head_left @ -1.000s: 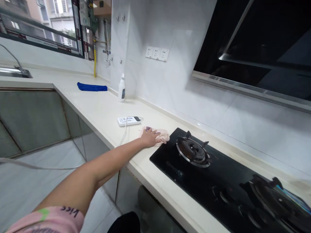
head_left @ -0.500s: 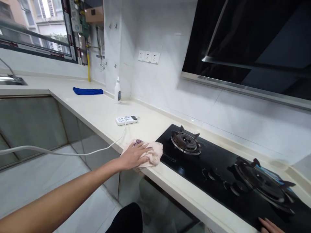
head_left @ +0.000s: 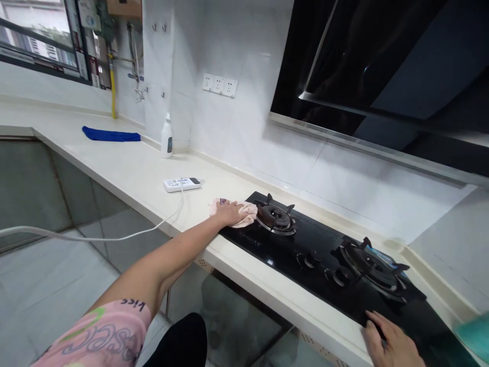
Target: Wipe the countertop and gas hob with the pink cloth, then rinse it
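Note:
My left hand point(head_left: 228, 213) presses down on a pale pink cloth point(head_left: 247, 214), fingers over it, at the left edge of the black gas stove point(head_left: 244, 238). The cloth is bunched and reaches close to the left burner point(head_left: 275, 218). My right hand point(head_left: 391, 340) rests at the stove's front edge, low on the right, thumb and fingers apart, with nothing visible held. Between the hands are the stove knobs point(head_left: 311, 260), and the right burner point(head_left: 374, 267) lies beyond my right hand.
A white power strip point(head_left: 182, 184) lies on the counter point(head_left: 130, 168), its cable point(head_left: 110, 238) hanging across the front edge. Farther back are a white spray bottle point(head_left: 166, 136) and a folded blue cloth point(head_left: 110, 135). A black range hood point(head_left: 382, 76) overhangs the stove. Something teal point(head_left: 476, 334) shows at the right edge.
My left hand has pushed the pink cloth away from the counter's front edge, onto the stove's left side toward the burner. More of my right hand shows. The view has shifted right.

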A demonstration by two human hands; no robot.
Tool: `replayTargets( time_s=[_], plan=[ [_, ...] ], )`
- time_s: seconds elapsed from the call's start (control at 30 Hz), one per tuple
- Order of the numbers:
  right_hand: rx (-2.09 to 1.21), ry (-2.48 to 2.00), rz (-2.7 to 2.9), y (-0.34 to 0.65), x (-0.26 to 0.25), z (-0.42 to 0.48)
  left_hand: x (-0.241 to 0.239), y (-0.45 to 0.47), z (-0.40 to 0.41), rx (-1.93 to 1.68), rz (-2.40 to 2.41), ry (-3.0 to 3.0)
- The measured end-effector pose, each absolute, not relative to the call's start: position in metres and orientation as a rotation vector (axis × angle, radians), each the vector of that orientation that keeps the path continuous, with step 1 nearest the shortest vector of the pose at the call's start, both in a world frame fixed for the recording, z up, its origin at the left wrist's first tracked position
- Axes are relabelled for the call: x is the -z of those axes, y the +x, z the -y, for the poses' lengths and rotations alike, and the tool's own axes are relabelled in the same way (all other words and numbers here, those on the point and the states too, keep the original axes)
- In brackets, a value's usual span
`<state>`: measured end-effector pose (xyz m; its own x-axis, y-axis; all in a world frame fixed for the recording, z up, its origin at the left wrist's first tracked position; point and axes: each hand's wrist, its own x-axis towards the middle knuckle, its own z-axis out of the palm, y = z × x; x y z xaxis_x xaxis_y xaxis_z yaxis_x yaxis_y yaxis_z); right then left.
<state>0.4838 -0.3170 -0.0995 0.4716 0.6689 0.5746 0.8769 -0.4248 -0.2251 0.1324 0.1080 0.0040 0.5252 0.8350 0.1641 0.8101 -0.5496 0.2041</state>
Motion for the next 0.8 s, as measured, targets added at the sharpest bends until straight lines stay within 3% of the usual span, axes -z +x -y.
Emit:
replayTargets(
  time_s=[0.4, 0.6, 0.8],
  plan=[
    [0.626, -2.161, 1.215, 0.476, 0.112, 0.312, 0.025, 0.062, 0.012, -0.462, -0.921, 3.006],
    [0.616, -2.158, 1.185, 0.469, 0.108, 0.308, 0.044, 0.121, 0.062, -0.754, -0.506, 3.11],
    [0.596, -2.159, 1.17, 0.47, 0.109, 0.307, 0.038, 0.206, 0.107, -0.733, -0.406, 3.043]
  ],
)
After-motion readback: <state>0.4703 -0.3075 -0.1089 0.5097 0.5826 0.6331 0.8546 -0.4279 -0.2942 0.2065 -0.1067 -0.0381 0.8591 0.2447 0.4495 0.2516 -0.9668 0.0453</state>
